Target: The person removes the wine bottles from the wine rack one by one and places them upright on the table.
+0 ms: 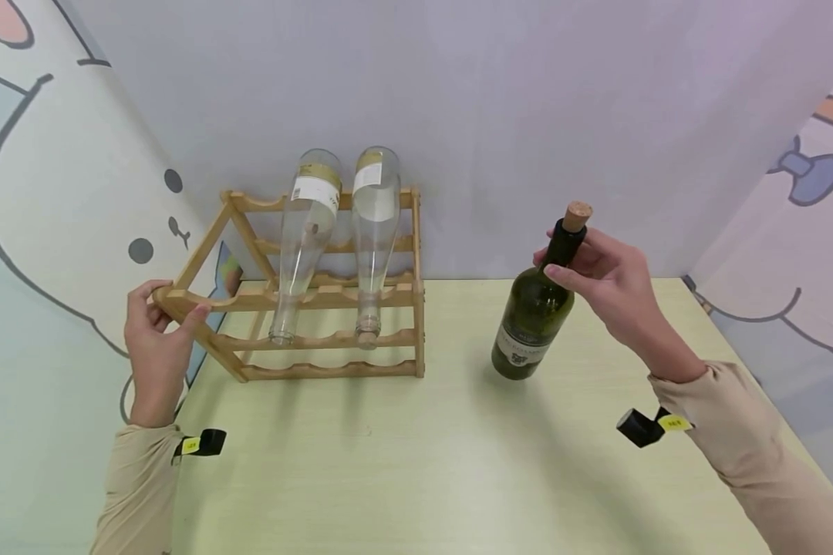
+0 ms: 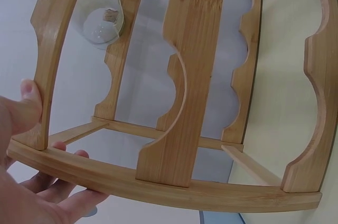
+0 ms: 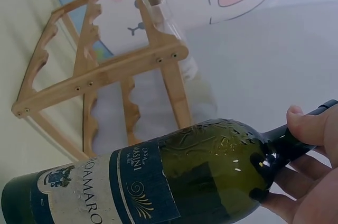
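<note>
rack (image 1: 329, 297) on tbl (image 1: 416, 462), L | 2 btls (image 1: 376, 206) atop rack | 3rd btl (image 1: 529, 316) R of rack | wall (image 1: 472, 116) bhnd

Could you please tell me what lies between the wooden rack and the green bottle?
The head view shows just bare tabletop and pale wall between the wooden rack and the green bottle.

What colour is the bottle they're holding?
The bottle is dark green, best seen in the right wrist view.

The left grip (image 1: 154, 343) pinches, thumb (image 1: 194, 317) on its right side, fingers (image 1: 137, 299) bent at its upper left; the left forearm (image 1: 137, 482) runs down below that grip; the right grip (image 1: 612, 289) pinches too, thumb (image 1: 564, 276) on its near side, fingers (image 1: 602, 243) curled behind; the right forearm (image 1: 739, 439) slants down and rightward from it.
</note>
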{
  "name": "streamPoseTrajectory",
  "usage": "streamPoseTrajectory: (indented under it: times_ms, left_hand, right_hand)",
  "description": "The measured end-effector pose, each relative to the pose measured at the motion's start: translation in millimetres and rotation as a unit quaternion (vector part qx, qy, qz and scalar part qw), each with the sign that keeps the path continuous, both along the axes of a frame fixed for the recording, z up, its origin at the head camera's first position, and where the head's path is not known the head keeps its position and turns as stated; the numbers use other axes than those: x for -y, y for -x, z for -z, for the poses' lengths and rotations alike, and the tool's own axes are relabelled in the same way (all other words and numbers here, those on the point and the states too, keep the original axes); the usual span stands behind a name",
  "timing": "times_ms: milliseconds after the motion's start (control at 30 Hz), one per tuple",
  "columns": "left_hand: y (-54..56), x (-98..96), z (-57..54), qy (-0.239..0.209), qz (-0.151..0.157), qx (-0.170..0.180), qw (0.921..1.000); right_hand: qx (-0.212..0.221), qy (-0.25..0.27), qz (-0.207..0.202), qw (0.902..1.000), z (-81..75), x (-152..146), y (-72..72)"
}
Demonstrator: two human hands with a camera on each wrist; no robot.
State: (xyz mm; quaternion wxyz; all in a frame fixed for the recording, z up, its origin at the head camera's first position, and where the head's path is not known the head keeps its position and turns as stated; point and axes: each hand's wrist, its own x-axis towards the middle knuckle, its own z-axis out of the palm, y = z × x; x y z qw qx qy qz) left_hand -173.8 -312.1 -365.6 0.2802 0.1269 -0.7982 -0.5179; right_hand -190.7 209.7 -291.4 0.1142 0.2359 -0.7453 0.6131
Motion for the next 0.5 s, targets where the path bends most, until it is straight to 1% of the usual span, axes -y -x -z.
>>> streamPoseTrajectory:
  times_ms: [100, 267, 433, 500]
  left_hand:
    - [0.9, -1.9, -1.3, 0.001, 0.003, -0.008, 1.0]
    - [3.1, -5.4, -3.5, 0.014, 0.018, -0.025, 0.9994]
    - [-0.5, -3.6, -3.2, 0.011, 0.008, -0.021, 0.9997]
    - [-2.4, -2.7, -2.7, 0.008, 0.003, -0.018, 0.9998]
  right_hand:
    - [0.007, 0.008, 0.002, 0.9999, 2.8, -4, 9.0]
    - [0.018, 0.023, 0.009, 0.9995, 5.7, -13, 21.6]
    - [0.032, 0.003, 0.019, 0.9993, 8.1, -16, 37.0]
    - [0.035, 0.004, 0.018, 0.9992, 9.6, -16, 43.7]
